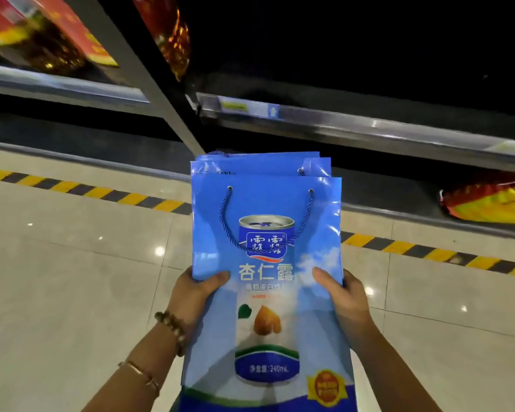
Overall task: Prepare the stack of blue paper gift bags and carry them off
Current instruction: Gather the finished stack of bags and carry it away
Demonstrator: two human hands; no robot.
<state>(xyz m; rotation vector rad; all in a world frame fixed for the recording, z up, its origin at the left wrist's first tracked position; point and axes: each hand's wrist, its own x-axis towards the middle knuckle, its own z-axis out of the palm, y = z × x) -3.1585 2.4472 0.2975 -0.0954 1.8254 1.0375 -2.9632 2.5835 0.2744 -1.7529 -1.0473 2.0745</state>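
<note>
**A stack of glossy blue paper gift bags [266,322] held flat in front of me, one hand on each side**

I hold the stack in the air at the middle of the view, above the floor and just in front of a dark shop shelf. The bags lie flat on one another, their top edges pointing away from me and slightly fanned, so that two or three edges show behind the front bag. The front bag bears a printed drink can, white Chinese characters and an almond, and its twisted blue rope handle [225,221] lies in a loop across the print.

My left hand [197,295] grips the left edge of the stack, with the thumb [217,278] pressed on the front face and the fingers hidden underneath. My right hand [344,292] grips the right edge in the same way, its thumb [323,276] on top. On my left wrist sit a brown beaded bracelet [173,328] and, further up the forearm, a thin gold-coloured bangle [140,371].

Below is a shiny beige tiled floor [72,292], crossed by a strip of yellow-and-black striped tape [87,190] along the foot of the shelving. A silver metal shelf rail [369,126] runs across the upper right. A blurred red-and-yellow package [488,200] lies on the low shelf at right, and blurred red packages [42,34] stand on the shelf at upper left.
</note>
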